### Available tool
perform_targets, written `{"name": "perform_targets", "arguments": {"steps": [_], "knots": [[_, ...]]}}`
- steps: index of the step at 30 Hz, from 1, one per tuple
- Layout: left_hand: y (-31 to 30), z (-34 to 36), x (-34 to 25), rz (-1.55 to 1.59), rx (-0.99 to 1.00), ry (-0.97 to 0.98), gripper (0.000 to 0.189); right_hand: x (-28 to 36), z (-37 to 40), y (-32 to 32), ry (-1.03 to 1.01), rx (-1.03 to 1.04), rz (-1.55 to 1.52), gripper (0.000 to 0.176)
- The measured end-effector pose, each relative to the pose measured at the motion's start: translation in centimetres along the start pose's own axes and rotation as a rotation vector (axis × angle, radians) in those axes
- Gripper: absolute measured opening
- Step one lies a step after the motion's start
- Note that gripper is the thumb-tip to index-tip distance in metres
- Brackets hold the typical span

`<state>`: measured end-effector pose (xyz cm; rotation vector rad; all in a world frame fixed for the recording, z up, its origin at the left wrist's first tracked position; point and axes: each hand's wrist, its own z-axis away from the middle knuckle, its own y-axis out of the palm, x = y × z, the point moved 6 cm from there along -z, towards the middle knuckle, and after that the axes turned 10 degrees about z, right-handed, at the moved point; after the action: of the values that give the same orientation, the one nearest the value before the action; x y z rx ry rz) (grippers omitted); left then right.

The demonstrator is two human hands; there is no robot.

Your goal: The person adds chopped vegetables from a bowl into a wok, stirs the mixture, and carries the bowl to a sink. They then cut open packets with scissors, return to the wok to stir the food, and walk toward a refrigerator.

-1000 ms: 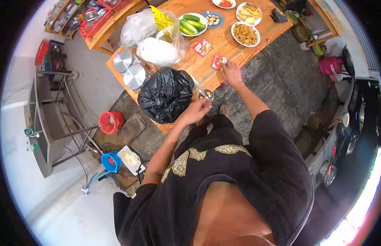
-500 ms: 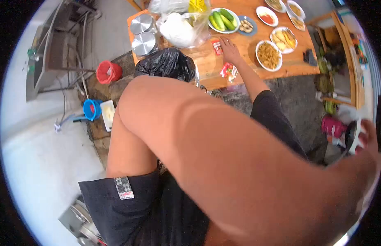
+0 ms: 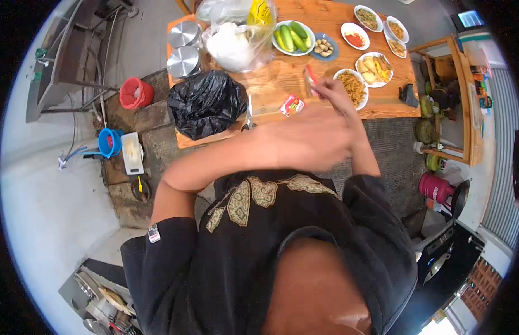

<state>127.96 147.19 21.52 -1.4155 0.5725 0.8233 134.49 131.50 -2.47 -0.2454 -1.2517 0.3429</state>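
Observation:
My right hand (image 3: pixel 333 94) pinches a small red-and-clear packet (image 3: pixel 312 81) above the wooden table (image 3: pixel 270 92), just left of the plate of noodles (image 3: pixel 351 88). My left forearm crosses in front of my body. My left hand (image 3: pixel 324 142) is blurred beside my right wrist, its fingers smeared by motion. A red-and-white packet (image 3: pixel 292 105) lies on the table left of my right hand. Scissors (image 3: pixel 249 114) rest near the front edge, partly hidden behind my left forearm.
A black plastic bag (image 3: pixel 206 103), two metal-lidded containers (image 3: pixel 184 61) and a clear bag (image 3: pixel 234 47) occupy the table's left. Cucumbers (image 3: pixel 293 38) and several food plates (image 3: pixel 374 70) stand farther back. A red bucket (image 3: pixel 135 93) and blue bucket (image 3: pixel 110 142) are at left.
My left arm has swung from the far right, close to the camera, to in front of my body. My right hand has moved nearer and now grips the packet. The view has shifted slightly.

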Motion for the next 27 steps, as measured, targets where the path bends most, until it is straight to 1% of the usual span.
{"name": "perform_targets", "arguments": {"steps": [2, 3, 4, 6, 7, 9, 10, 11, 12, 14, 15, 18, 21, 24, 25, 27], "knots": [[4.0, 1.2, 6.4, 0.017, -0.036, -0.071, 0.037, -2.3, 4.8, 0.0, 0.131, 0.176, -0.032, 0.017], [5.4, 1.8, 8.8, 0.005, -0.073, -0.098, 0.043, -2.8, 7.1, -0.3, 0.059, 0.066, 0.534, 0.016], [7.2, 2.1, 11.3, 0.043, -0.066, -0.143, 0.049, -2.6, 9.4, 0.0, -0.015, -0.047, 1.100, 0.017], [10.9, 2.8, 15.4, 0.141, -0.068, -0.251, 0.062, -1.9, 12.9, 1.5, -0.020, -0.048, 0.983, 0.016], [12.0, 3.1, 16.4, 0.231, -0.113, -0.294, 0.078, -1.5, 13.3, 2.6, -0.008, 0.018, 0.943, 0.016], [14.3, 3.5, 18.9, 0.394, -0.312, -0.151, 0.083, -0.2, 14.1, 6.1, 0.029, 0.152, 0.838, 0.016], [14.5, 4.1, 19.1, 0.471, -0.410, -0.078, 0.086, 0.6, 14.2, 8.1, 0.027, 0.244, 0.778, 0.016], [14.4, 4.6, 19.2, 0.436, -0.472, -0.002, 0.076, 1.5, 13.7, 9.7, 0.020, 0.327, 0.724, 0.017], [15.3, 4.7, 20.4, 0.634, -0.399, -0.008, 0.071, 2.2, 13.1, 11.2, 0.012, 0.406, 0.672, 0.017], [17.6, 5.7, 23.0, 1.022, -0.234, -0.019, 0.060, 3.2, 11.8, 13.3, -0.066, 0.380, 0.477, 0.015], [17.5, 6.6, 23.5, 1.149, -0.191, -0.016, 0.046, 3.5, 10.9, 13.9, -0.104, 0.356, 0.386, 0.016], [14.8, 10.1, 24.7, 1.214, -0.291, -0.172, 0.039, 2.9, 8.1, 15.6, -0.100, 0.321, 0.190, 0.021], [14.6, 12.9, 25.8, 1.494, -0.420, -0.315, 0.031, 2.7, 5.3, 17.7, -0.239, 0.196, -0.003, 0.030], [15.3, 15.3, 27.7, 1.582, -0.493, -0.329, 0.034, 2.0, 3.9, 19.2, 0.181, 0.225, -0.358, 0.035], [14.7, 16.3, 27.4, 1.630, -0.595, -0.318, 0.037, -0.9, 2.4, 19.9, 0.223, 0.088, -0.296, 0.043], [14.3, 18.3, 27.7, 1.718, -0.739, -0.253, 0.039, -4.4, 1.3, 21.1, 0.023, -0.068, 0.366, 0.044]]}}
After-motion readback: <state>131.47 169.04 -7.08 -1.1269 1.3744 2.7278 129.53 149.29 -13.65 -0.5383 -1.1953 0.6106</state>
